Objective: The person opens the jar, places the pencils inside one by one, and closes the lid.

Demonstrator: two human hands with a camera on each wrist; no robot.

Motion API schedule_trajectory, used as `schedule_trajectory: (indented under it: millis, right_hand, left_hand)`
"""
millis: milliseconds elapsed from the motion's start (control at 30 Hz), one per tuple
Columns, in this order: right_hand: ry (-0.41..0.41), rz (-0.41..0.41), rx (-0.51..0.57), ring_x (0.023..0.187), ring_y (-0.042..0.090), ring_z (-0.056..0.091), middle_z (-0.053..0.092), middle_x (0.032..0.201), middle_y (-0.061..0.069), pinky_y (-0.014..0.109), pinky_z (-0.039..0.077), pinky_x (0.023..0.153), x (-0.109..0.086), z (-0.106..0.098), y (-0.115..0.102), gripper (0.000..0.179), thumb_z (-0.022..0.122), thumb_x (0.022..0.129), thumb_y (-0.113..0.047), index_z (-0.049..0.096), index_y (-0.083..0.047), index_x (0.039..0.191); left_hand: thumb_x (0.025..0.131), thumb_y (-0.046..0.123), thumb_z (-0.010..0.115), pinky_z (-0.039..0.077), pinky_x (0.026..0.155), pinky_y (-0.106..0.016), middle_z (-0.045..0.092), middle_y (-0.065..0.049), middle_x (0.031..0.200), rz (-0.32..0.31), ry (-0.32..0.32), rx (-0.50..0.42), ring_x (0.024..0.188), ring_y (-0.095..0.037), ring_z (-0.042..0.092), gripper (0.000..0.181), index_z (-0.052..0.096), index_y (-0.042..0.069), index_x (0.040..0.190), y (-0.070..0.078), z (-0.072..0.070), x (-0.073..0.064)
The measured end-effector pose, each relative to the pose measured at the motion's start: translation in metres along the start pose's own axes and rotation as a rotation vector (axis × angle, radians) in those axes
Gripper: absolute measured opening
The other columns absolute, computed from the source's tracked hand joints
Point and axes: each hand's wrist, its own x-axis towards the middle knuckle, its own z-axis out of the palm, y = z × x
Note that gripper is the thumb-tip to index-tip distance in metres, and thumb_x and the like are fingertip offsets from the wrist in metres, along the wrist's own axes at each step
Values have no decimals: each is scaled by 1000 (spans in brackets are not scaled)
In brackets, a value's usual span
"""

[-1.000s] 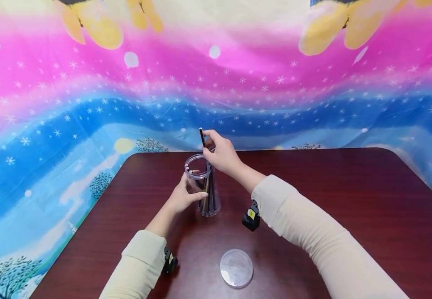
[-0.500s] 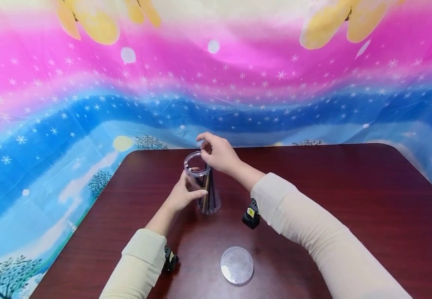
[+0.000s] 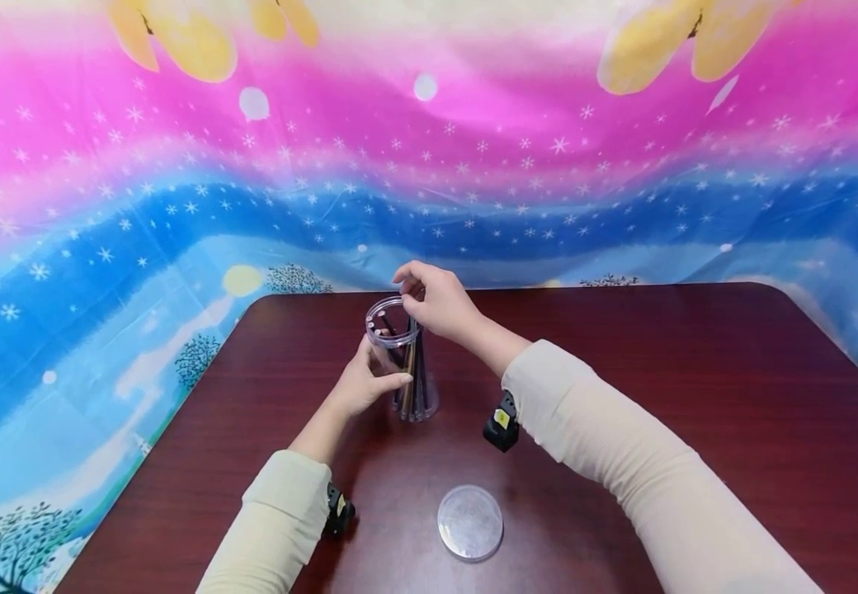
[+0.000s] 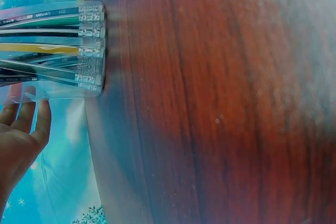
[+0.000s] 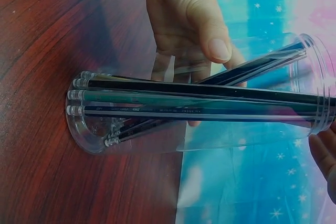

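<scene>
A clear plastic jar (image 3: 425, 404) without its lid stands on the table, slightly tilted, with several eraser-tipped pencils (image 5: 220, 91) inside. Most are dark; one looks yellow in the left wrist view. My left hand (image 3: 360, 384) grips the jar's side, its thumb across the front and its fingers (image 4: 42, 121) behind. At the mouth, my right hand (image 3: 440, 305) has bent fingers over the rim's right side. A black pencil runs past the rim toward that hand, which seems to pinch its top; the fingertips' contact is hidden. Some pencils lean toward the opposite rim.
The round clear lid (image 3: 470, 523) lies flat on the dark red-brown wooden table (image 3: 622, 462), nearer me. A patterned cloth backdrop (image 3: 518, 148) hangs behind and beside the table. Both wrists carry small black cameras (image 3: 502, 422).
A pencil in my right hand has gone down into the jar; its top no longer rises above my fingers. Another pencil end now shows inside the rim. My left hand stays on the jar.
</scene>
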Motion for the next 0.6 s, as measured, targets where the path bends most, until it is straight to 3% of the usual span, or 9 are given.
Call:
schedule_trajectory:
  millis: [167, 600]
  right_hand:
    - [-11, -4, 6, 84, 19, 59, 63, 91, 13, 29, 48, 77, 0, -1, -1, 22, 55, 81, 1, 60, -2, 103]
    - [4, 75, 84, 86, 20, 60, 63, 93, 11, 31, 49, 79, -8, -4, -2, 22, 57, 82, -2, 61, -2, 104]
  left_hand:
    - [76, 4, 68, 36, 96, -39, 58, -21, 103, 8, 3, -9, 106, -30, 51, 71, 27, 2, 134, 19, 0, -10]
    - [76, 1, 68, 41, 87, -32, 56, -4, 83, 20, 3, -36, 85, -11, 53, 64, 31, 3, 129, 16, 0, -11]
